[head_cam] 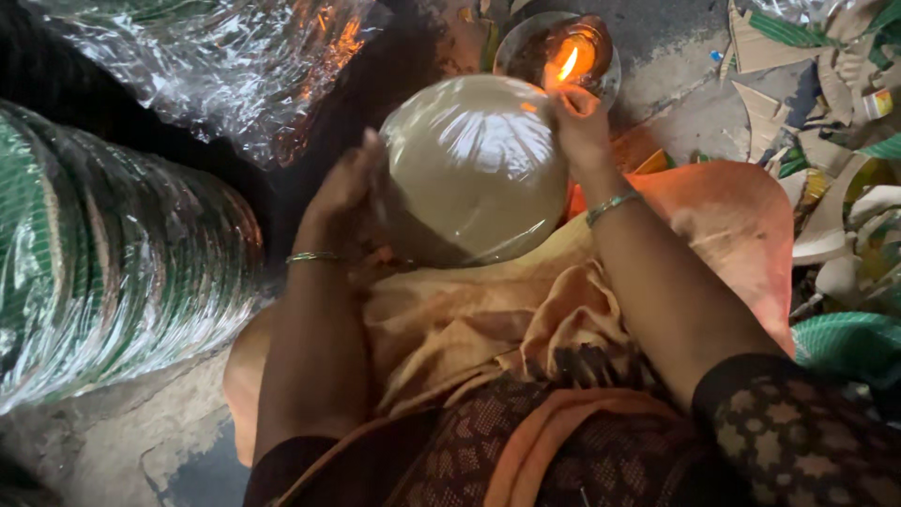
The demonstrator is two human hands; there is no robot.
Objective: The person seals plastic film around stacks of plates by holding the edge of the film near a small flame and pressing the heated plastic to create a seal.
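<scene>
Both my hands hold a round stack of pale plates [472, 164] wrapped in clear shiny film, above my lap. My left hand [344, 195] grips its left rim. My right hand [577, 122] pinches the upper right rim, right next to a small flame [568, 64] that burns in a round glass dish [601, 80] on the floor. Each wrist wears a thin bangle. Orange cloth [469, 319] covers my lap under the stack.
A long film-wrapped roll of green-rimmed plates [113, 253] lies at the left. Crumpled clear film [216, 56] sits at the top left. Torn card scraps and offcuts [826, 141] litter the grey concrete floor at the right.
</scene>
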